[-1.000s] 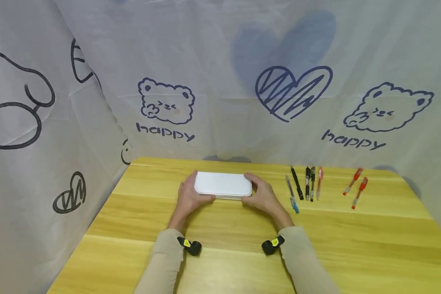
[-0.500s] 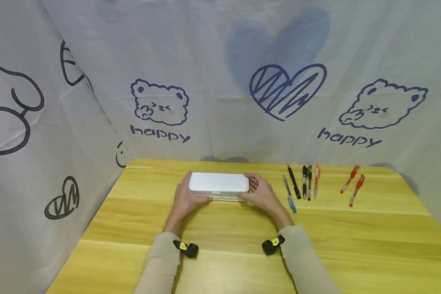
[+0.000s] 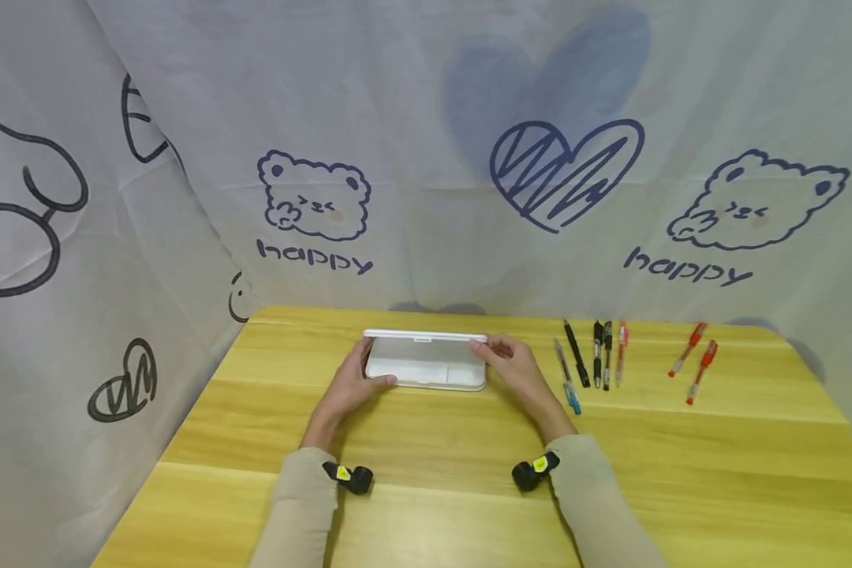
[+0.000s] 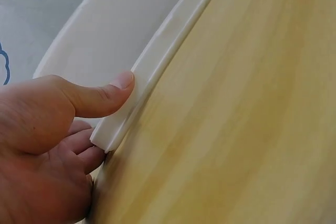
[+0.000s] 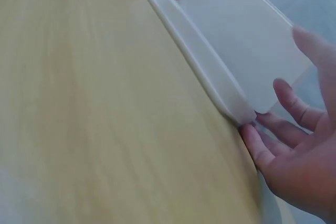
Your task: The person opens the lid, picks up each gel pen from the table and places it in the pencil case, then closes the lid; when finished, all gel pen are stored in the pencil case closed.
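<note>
A white pencil case [image 3: 419, 385] sits on the wooden table with its lid [image 3: 397, 334] raised, its pale inside facing me. My left hand [image 3: 349, 384] grips the left end, the thumb on the front wall and fingers around the corner; the left wrist view shows this thumb [image 4: 119, 85] pressing the wall. At the right end, my right hand [image 3: 514, 368] has its thumb against the lid's edge. In the right wrist view its fingers [image 5: 257, 142] are spread, some touching the base's corner. A shallow divider shows inside the case.
Right of the case lie a pen with a blue end [image 3: 568, 379], several black pens [image 3: 577, 355] and a pink pen [image 3: 621, 353]. Two red pens [image 3: 701, 371] lie farther right. A printed white cloth [image 3: 440, 268] hangs behind the table.
The lid has swung up and back from the closed case, exposing its inside. My right thumb has moved from the front up to the lid's edge. My left hand stays at the left end.
</note>
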A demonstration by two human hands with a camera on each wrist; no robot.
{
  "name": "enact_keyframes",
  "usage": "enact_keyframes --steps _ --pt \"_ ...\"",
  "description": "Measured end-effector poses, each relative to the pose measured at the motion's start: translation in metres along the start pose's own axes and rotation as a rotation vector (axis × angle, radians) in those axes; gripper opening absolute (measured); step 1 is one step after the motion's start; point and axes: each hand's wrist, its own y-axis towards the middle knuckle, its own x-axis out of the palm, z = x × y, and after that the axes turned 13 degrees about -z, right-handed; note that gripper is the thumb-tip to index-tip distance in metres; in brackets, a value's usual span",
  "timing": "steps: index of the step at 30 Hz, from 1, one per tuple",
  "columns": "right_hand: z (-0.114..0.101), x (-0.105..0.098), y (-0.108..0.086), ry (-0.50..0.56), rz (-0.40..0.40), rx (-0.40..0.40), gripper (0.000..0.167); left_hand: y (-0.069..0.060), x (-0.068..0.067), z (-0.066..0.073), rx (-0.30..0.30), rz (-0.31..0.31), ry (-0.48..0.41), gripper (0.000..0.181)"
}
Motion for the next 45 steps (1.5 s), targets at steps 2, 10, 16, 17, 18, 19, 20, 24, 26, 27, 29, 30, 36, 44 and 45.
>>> enact_keyframes --steps 2,10,16,17,18,19,20,24,26,27,29,30,36,44,45 --pt "-0.001 -0.001 0.001 0.01 0.006 -0.008 0.049 0.002 -0.001 -0.001 -0.004 0.008 0.049 0.091" --pt "0.001 -0.001 0.006 0.01 -0.016 -0.037 0.049 -0.002 -0.005 0.007 -0.094 0.002 0.185 0.083" --pt "-0.004 0.001 0.009 -0.027 -0.016 0.013 0.056 0.0 -0.013 0.002 -0.052 -0.03 0.233 0.086" --pt "-0.005 0.001 0.01 -0.033 -0.014 0.03 0.055 0.0 -0.014 0.001 -0.046 -0.032 0.244 0.086" --pt "-0.007 0.001 0.011 -0.038 -0.015 0.045 0.053 0.0 -0.016 0.0 -0.043 -0.033 0.257 0.086" --pt "-0.008 0.001 0.012 -0.043 -0.017 0.057 0.051 0.0 -0.017 -0.001 -0.04 -0.035 0.265 0.086" --pt "-0.009 0.001 0.013 -0.043 -0.016 0.067 0.049 0.0 -0.018 -0.001 -0.036 -0.038 0.272 0.085" --pt "-0.011 -0.002 0.015 -0.015 -0.024 0.092 0.046 0.0 -0.019 -0.003 -0.05 -0.058 0.293 0.087" --pt "-0.011 -0.003 0.014 -0.011 -0.029 0.097 0.046 0.001 -0.019 -0.003 -0.063 -0.064 0.295 0.088" --pt "-0.01 -0.004 0.015 -0.004 -0.03 0.098 0.045 0.001 -0.019 -0.003 -0.068 -0.066 0.294 0.089" --pt "-0.009 -0.004 0.014 0.0 -0.028 0.09 0.046 0.002 -0.018 -0.004 -0.079 -0.066 0.289 0.09" --pt "-0.008 -0.005 0.013 0.001 -0.032 0.08 0.046 0.002 -0.018 -0.004 -0.082 -0.067 0.284 0.09" --pt "-0.006 -0.015 0.001 -0.001 -0.078 -0.022 0.047 0.005 -0.017 -0.005 -0.087 -0.066 0.271 0.09" --pt "-0.032 -0.057 -0.038 -0.046 -0.063 -0.074 0.052 0.003 -0.02 -0.007 -0.08 -0.055 0.267 0.091" --pt "-0.035 -0.064 -0.043 -0.066 -0.051 -0.087 0.051 0.004 -0.021 -0.007 -0.078 -0.056 0.264 0.091"
